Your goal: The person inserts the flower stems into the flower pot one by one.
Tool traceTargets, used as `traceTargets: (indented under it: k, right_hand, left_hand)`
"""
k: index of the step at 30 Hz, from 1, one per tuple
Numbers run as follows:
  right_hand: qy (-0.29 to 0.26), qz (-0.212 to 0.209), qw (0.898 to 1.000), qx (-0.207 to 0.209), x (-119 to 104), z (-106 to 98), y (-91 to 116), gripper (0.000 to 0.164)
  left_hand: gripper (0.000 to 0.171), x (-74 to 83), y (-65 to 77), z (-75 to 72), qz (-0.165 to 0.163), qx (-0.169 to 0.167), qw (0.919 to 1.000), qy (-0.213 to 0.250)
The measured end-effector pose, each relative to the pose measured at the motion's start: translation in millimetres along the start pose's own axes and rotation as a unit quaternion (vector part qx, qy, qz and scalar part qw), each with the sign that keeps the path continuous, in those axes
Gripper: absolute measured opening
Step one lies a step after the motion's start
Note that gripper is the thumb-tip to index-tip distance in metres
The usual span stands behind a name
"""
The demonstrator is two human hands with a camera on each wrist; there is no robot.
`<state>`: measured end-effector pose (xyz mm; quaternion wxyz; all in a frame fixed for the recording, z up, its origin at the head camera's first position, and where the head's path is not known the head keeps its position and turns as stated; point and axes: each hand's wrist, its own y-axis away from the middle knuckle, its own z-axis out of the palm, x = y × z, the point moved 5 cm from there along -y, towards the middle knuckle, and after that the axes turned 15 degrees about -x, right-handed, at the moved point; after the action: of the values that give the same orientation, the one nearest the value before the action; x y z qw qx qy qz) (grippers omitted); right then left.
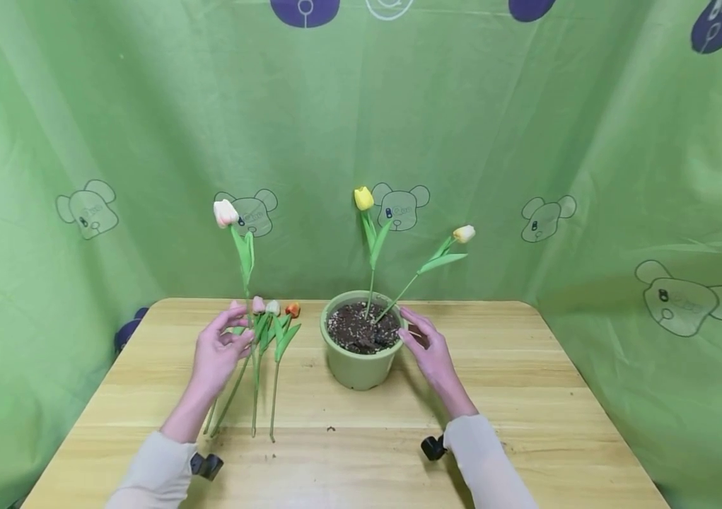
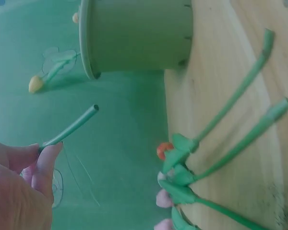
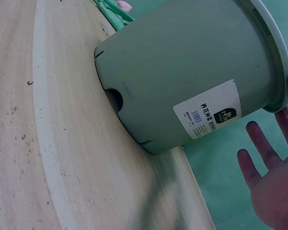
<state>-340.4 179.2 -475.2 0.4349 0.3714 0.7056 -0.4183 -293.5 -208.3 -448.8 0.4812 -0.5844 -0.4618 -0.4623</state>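
Observation:
My left hand (image 1: 220, 350) pinches the stem of a pale pink tulip (image 1: 225, 213), held upright left of the flowerpot. In the left wrist view, the cut lower end of its stem (image 2: 73, 127) juts past thumb and forefinger, off the table. At the right side of the green flowerpot (image 1: 361, 369), my right hand (image 1: 427, 353) touches the rim with its fingertips, its other fingers spread in the right wrist view. Dark soil (image 1: 361, 329) fills the pot. A yellow tulip (image 1: 363, 199) stands nearly upright in it, and a pale yellow-white tulip (image 1: 464, 234) leans right.
Several more tulips lie on the wooden table (image 1: 513, 396) beneath my left hand, among them an orange one (image 1: 293, 309) and a white one (image 1: 274, 307). Soil crumbs (image 1: 332, 428) dot the tabletop. A green curtain (image 1: 310, 127) hangs behind the table and at its sides.

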Motion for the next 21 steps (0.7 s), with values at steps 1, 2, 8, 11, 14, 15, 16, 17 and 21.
traceTargets:
  k: [1, 2, 8, 11, 14, 15, 16, 17, 21]
  right_hand:
    - [-0.002, -0.001, 1.000, 0.001, 3, 0, -1, 0.049]
    - [-0.004, -0.002, 1.000, 0.001, 7, -1, -2, 0.049]
    - [-0.003, -0.004, 1.000, 0.008, 32, -4, -7, 0.049]
    - [0.001, 0.001, 1.000, 0.010, 34, -5, -6, 0.048]
    - [0.002, 0.001, 1.000, 0.013, 34, -6, -4, 0.048]
    - [0.001, 0.001, 1.000, 0.013, 33, -6, -4, 0.049]
    - [0.000, 0.000, 1.000, 0.014, 33, -5, -4, 0.049]
    - [0.000, -0.001, 1.000, 0.014, 33, -5, -3, 0.049]
    - [-0.001, -0.002, 1.000, 0.014, 34, -5, -4, 0.049]
  left_hand:
    - [0.051, 1.2, -1.6, 2.0, 0.004, -0.002, 1.0000, 0.001]
    - [0.051, 2.4, -3.2, 4.1, 0.008, -0.004, 1.0000, 0.002]
    - [0.049, 7.6, -12.7, 14.5, 0.035, -0.007, 0.9993, 0.003]
    - [0.048, 10.7, -18.1, 20.6, 0.040, -0.004, 0.9992, 0.008]
    - [0.047, 15.4, -24.0, 29.0, 0.039, -0.001, 0.9991, 0.015]
    - [0.048, 16.8, -26.2, 32.0, 0.038, -0.001, 0.9992, 0.015]
    - [0.047, 18.2, -28.5, 34.9, 0.038, 0.001, 0.9991, 0.017]
    - [0.047, 19.7, -30.8, 37.7, 0.039, 0.002, 0.9991, 0.019]
    - [0.049, 24.7, -39.7, 49.7, 0.048, -0.006, 0.9985, 0.025]
